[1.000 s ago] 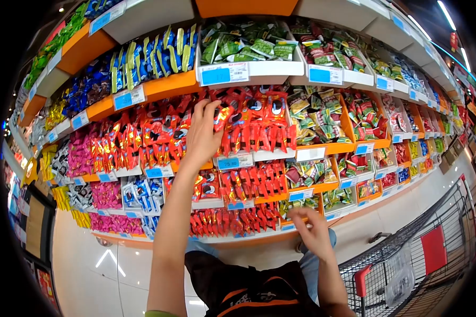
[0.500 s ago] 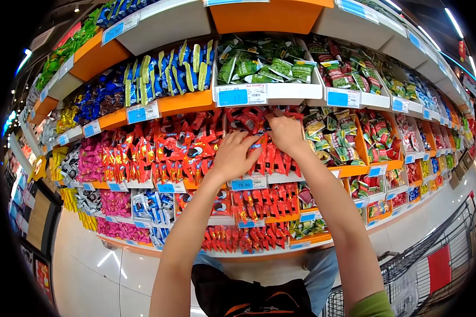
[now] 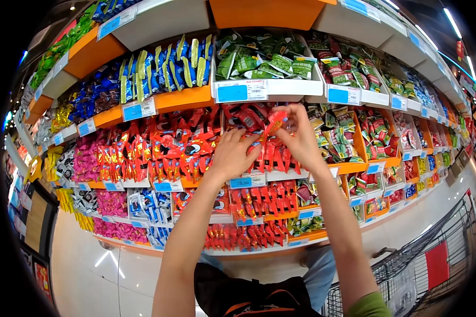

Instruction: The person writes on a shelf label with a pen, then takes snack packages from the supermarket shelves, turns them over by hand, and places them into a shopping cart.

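Observation:
My right hand [image 3: 299, 137] pinches a small red candy packet [image 3: 275, 122] above the middle compartment. Beside it on the left, my left hand [image 3: 234, 155] lies with fingers spread over the red packets [image 3: 272, 156] standing in a row. Behind the hands, more dark red packets [image 3: 247, 115] lie loosely in the same compartment. The neighbouring compartment on the left holds red packets [image 3: 182, 142] with black round prints. A blue and white price label [image 3: 247, 181] is on the shelf edge below my left hand.
Green packets [image 3: 264, 61] fill a white bin above. Mixed green and red packets [image 3: 338, 132] lie to the right. A wire shopping cart [image 3: 407, 269] stands at the lower right. Pink packets [image 3: 87, 156] are at the left.
My right hand came up from low right to the red packets, and now holds one raised. My left hand moved down onto the front row.

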Motion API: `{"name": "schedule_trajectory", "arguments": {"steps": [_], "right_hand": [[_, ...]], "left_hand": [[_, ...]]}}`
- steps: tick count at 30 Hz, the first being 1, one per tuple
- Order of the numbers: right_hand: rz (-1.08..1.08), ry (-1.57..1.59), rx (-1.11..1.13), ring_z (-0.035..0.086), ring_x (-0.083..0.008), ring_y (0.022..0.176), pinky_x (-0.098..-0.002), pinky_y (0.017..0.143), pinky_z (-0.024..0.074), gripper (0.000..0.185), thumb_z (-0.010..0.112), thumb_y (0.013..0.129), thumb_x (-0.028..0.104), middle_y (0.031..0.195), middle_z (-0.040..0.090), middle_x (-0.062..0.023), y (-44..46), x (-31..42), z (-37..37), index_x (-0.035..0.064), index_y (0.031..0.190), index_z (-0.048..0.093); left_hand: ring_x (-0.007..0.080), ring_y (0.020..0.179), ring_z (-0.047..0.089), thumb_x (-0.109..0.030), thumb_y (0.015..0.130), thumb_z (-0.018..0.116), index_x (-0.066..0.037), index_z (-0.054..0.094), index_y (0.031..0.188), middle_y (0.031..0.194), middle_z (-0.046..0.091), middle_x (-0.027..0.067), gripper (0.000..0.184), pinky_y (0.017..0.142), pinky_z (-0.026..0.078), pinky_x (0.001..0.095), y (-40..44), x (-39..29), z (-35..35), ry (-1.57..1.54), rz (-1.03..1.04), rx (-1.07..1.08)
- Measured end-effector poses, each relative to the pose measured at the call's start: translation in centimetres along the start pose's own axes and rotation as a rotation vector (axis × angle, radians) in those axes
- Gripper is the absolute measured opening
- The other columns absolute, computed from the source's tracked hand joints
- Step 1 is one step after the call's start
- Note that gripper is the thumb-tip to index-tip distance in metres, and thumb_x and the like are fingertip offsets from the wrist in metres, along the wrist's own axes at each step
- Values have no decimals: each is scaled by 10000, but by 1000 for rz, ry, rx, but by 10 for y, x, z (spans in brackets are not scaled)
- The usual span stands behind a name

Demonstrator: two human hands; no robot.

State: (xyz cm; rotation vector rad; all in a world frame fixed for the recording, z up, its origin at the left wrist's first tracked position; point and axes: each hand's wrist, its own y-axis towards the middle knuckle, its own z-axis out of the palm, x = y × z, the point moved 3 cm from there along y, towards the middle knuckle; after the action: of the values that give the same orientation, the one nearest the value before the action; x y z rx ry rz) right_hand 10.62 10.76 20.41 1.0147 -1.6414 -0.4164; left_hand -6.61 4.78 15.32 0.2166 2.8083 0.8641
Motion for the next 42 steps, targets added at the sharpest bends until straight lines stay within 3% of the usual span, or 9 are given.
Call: {"name": "schedule_trajectory", "arguments": {"steps": [6,8,9,12,16,30,33,37,42], "right_hand": [[388,1230,54,619,-233,1005,-372,782,547,564,536,893,154,1308,486,-185,-121,30,16,83,1390,278],[495,1681,-127,584,-263,1081,-419,861,512,584,512,860,190,1339,468,-191,-155,43,29,97,1405,323],[534,1832,-196,465,-269,1187,-486,977,431,530,555,795,171,1254,455,-145,-167,47,33,81,1299,417],[400,2025,-122,488,-278,1108,-462,911,460,564,631,756,206,1123,453,-95,-187,57,40,92,1271,431],[284,1812,-43,484,-247,1105,-370,942,414,618,682,754,180,1106,479,-93,-199,63,38,113,1296,393],[369,1219,-51,506,-236,1145,-355,969,405,704,626,645,-11,1172,544,-175,-198,82,13,77,1299,380],[301,1218,79,566,-224,1023,-332,894,445,735,592,661,34,1108,580,-178,-196,76,13,57,1357,358],[391,1268,124,589,-227,740,-319,675,444,962,671,717,427,818,609,-155,-194,84,13,1,1459,232],[401,1449,243,513,-192,579,-288,544,398,744,498,796,352,831,577,-133,-201,77,13,27,1425,270]], "left_hand": [[358,1231,451,-368,918,506,-175,595,1253,1290,518,201,397,1061,324,438,-2,0,4,23,26,-52],[361,1237,445,-364,924,496,-172,595,1254,1290,517,208,395,1065,320,438,-3,1,6,32,29,-54],[366,1243,438,-360,928,490,-164,590,1259,1293,513,214,397,1067,317,439,-3,2,7,31,35,-50],[386,1272,403,-415,939,448,-163,568,1288,1331,486,223,448,1090,278,452,-2,2,7,4,16,-6],[376,1277,398,-420,938,451,-164,568,1289,1339,481,213,450,1088,282,444,-2,1,6,0,-2,12],[369,1277,399,-430,936,452,-174,565,1295,1348,473,210,455,1079,293,438,-1,3,6,-39,-13,25],[370,1267,407,-427,937,452,-169,566,1293,1341,477,214,454,1071,301,440,-1,5,7,-41,-8,25],[370,1256,416,-425,939,449,-166,560,1298,1333,481,217,457,1066,305,442,-1,3,5,-40,-13,30],[368,1258,415,-432,942,440,-168,558,1300,1334,479,218,460,1068,303,443,-1,4,6,-30,-4,28]]}}
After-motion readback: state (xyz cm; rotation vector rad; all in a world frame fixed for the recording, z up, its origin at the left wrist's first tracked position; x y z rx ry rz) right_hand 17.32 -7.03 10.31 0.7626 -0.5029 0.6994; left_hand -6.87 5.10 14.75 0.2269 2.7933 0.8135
